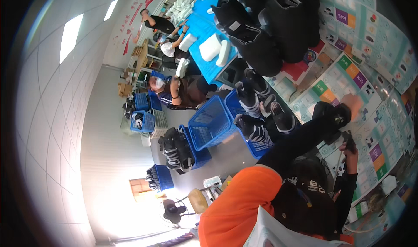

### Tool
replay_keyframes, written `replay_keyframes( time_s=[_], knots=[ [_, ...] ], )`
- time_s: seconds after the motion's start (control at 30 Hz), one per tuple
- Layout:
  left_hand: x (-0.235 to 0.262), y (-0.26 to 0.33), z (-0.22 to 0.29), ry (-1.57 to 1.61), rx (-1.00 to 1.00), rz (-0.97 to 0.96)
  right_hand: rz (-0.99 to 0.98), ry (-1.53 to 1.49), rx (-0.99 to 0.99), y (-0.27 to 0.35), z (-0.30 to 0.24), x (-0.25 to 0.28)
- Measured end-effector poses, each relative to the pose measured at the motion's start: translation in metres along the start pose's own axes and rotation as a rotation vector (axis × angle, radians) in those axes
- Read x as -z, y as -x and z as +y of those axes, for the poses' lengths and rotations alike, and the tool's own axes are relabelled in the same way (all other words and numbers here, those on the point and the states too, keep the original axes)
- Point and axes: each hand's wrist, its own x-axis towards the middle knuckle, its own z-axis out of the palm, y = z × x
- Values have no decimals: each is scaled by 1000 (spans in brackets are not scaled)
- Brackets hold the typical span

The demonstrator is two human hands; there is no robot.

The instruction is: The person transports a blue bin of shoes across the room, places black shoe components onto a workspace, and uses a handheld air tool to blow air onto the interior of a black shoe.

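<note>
My left arm, in an orange sleeve with a dark cover, reaches over the table, which is covered with printed sheets (pixel 320 88). My left hand (pixel 353 104) is blurred above the sheets, and its fingers cannot be made out. A dark object (pixel 322 110), perhaps part of a shoe, lies beside that wrist. Closer to my dark apron, my right hand (pixel 349 153) is closed around a small dark tool (pixel 348 139) whose kind is unclear; a thin pale rod or cord shows next to it. Large black shoes (pixel 248 38) with white labels inside stand on the table beyond my hands.
Black-and-white sneakers (pixel 252 127) fill a blue crate beside the table. More blue crates (pixel 211 123) stand on the floor, one beneath a pile of shoes (pixel 175 149). Several people work along a blue-topped table (pixel 204 22) with white pieces. A fan (pixel 174 211) stands near the bright window.
</note>
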Motion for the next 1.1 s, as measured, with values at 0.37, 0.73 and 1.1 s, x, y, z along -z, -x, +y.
replay_keyframes(
  time_s=[0.37,0.73,1.1],
  knots=[
    [57,84,-14,23,9,418,87,108,54,21,-23,23],
    [10,79,-4,-6,119,98,114,150,-1,24,-15,22],
    [16,73,2,124,112,76,65,140,1,14,-7,22]
  ],
)
